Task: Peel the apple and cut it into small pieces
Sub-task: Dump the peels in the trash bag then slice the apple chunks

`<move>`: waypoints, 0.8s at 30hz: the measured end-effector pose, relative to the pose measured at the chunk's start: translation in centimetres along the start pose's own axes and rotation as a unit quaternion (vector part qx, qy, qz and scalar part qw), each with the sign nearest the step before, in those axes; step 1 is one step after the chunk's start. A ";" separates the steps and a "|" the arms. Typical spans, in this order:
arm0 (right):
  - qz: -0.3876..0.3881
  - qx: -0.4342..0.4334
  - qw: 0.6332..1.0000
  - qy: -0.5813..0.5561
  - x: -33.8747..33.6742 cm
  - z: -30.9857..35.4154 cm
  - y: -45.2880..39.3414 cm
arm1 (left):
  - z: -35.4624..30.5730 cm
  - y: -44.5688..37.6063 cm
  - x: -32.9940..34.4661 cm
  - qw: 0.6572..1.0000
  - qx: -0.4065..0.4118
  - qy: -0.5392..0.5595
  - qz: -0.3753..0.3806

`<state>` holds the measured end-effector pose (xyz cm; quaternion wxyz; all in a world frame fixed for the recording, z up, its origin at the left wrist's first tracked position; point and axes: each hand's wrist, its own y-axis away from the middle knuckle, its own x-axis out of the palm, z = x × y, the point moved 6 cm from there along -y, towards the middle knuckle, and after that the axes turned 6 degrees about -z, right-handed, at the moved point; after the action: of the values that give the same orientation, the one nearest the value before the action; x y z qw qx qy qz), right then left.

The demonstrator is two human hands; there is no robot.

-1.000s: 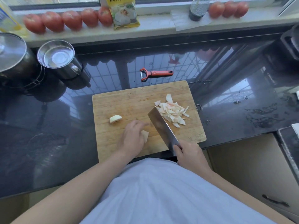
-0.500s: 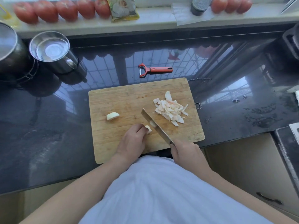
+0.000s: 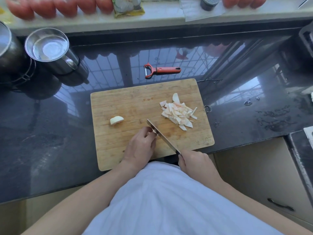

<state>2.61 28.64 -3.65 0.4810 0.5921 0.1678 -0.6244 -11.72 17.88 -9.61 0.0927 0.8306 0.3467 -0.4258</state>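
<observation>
A dark, glossy countertop [image 3: 50,141] fills your view, and the wooden cutting board [image 3: 132,106] sits at its near edge, directly in front of you. Your left hand [image 3: 140,146] rests on the board's near half with fingers curled down over a small apple piece; that piece is almost wholly hidden under your fingertips, so how much of it is left is hard to tell. Your right hand [image 3: 194,161] is wrapped around the handle of the cleaver [image 3: 162,136] at the board's near right edge. The blade runs diagonally, from your right hand up and to the left, with its flat left face just beside your left fingertips. That is the relation the coming cut depends on: the blade sits to the right of the guiding fingers, close enough that they may be touching it. The pile of cut apple pieces [image 3: 178,113] lies on the far right part of the board, beyond the blade. A single uncut apple wedge [image 3: 116,119] waits on the left side, apart from both hands and nearer your left. A red peeler [image 3: 160,70] lies on the counter just beyond the board's far edge, so peeling looks finished and the chopping well along
</observation>
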 end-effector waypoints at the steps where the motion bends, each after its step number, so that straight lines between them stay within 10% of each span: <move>1: -0.001 -0.001 1.000 -0.004 -0.1 0.0 0.1 | 0.1 0.0 0.0 1.000 0.001 -0.001 -0.003; 24: -0.047 -0.050 0.998 0.013 0.8 -1.1 -1.8 | 0.4 0.3 0.2 1.000 0.016 -0.019 -0.018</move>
<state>1.95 30.04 -5.28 0.4778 0.5666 0.2326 -0.6298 -11.72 17.57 -10.08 0.0777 0.8172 0.3531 -0.4488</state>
